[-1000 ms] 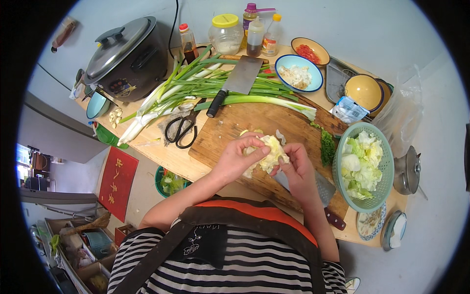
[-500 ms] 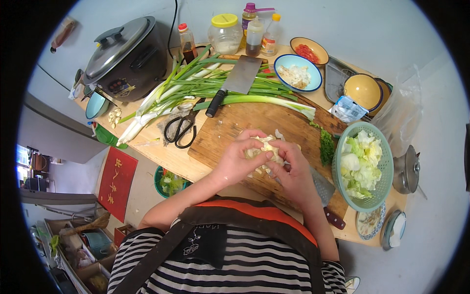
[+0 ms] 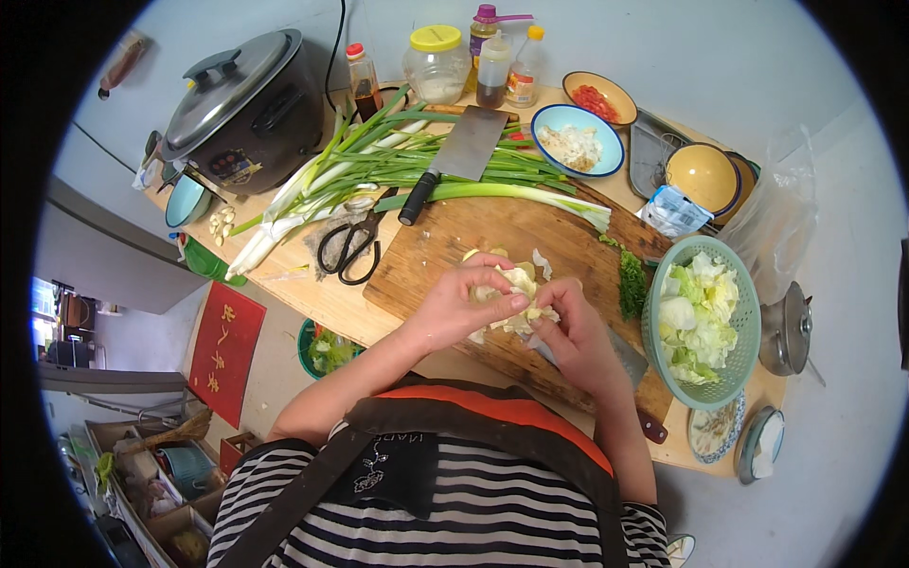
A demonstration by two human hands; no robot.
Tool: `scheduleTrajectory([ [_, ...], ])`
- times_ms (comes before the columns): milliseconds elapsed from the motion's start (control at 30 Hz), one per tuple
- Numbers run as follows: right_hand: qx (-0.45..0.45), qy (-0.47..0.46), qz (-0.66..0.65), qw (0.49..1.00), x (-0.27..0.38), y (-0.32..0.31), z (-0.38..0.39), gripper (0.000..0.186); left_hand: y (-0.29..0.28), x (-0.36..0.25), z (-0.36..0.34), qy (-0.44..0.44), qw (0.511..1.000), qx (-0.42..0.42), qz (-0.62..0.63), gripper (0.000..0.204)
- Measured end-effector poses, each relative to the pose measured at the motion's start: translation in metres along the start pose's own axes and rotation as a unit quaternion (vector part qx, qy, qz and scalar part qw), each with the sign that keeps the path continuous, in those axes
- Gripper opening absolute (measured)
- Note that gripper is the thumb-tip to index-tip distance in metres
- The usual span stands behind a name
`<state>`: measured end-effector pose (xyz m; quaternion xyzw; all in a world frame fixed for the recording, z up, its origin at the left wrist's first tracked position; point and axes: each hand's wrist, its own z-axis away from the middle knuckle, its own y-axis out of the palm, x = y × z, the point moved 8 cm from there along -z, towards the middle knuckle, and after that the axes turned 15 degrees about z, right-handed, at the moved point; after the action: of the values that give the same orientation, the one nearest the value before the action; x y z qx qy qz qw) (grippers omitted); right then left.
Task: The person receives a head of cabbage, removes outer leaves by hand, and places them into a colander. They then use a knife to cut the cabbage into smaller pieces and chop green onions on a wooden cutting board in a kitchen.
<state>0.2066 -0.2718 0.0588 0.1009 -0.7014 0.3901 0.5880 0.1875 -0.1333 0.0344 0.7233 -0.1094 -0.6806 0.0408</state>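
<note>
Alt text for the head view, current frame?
A person's left hand and right hand pinch pale food over a wooden board. Beyond, a cleaver lies on green onions; scissors are at left, a colander of leaves at right.

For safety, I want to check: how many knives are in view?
2. One knife lies on the green onions; another knife lies on the board, partly behind the right hand. More may be hidden.

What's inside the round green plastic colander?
Pale green and whitish leaf pieces lie in the round green plastic colander; they cover most of its bottom, so anything beneath them is hidden.
</note>
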Motion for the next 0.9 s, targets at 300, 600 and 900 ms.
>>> scheduleTrajectory([
  [300,-0.085,0.017,-0.225,0.97,-0.014,-0.005,0.0,0.018,-0.013,0.016,0.001,-0.093,0.973,-0.061,0.204,0.012],
  [600,-0.107,0.062,-0.37,0.921,-0.041,-0.017,0.0,0.023,-0.017,0.022,0.006,-0.146,0.914,-0.086,0.37,0.024],
  [900,-0.129,-0.055,0.169,0.976,0.01,-0.007,-0.004,0.029,-0.005,0.008,0.001,-0.058,0.989,-0.079,0.111,0.017],
])
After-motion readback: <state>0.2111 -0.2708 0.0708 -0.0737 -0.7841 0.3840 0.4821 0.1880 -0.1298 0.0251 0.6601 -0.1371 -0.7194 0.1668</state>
